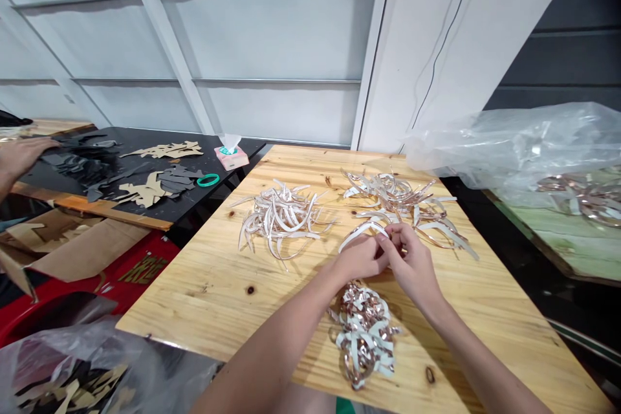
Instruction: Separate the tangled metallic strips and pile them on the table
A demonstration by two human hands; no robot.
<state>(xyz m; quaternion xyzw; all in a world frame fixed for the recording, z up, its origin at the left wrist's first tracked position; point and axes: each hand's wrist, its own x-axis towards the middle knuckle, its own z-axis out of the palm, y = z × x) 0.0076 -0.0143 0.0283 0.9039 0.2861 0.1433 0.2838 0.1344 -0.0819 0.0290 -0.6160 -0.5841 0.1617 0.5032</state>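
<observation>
Over the wooden table [204,291] my left hand [361,256] and my right hand [407,262] meet, fingers pinched together on a curved white strip [363,228] that arches out to the left. A pile of shiny copper and white scraps [366,333] lies just below my hands. Behind them is a loose heap of copper and white curved strips [392,194]. To the left sits another heap of thin pale curved strips [284,213]. My fingertips partly hide what they grip.
On the black table [140,136] at left are grey and beige scraps, a green tape ring [208,180] and a tissue box [231,156]. Another person's hand [24,156] reaches in there. A cardboard box [92,249] stands below. Plastic sheeting [524,142] covers strips at right.
</observation>
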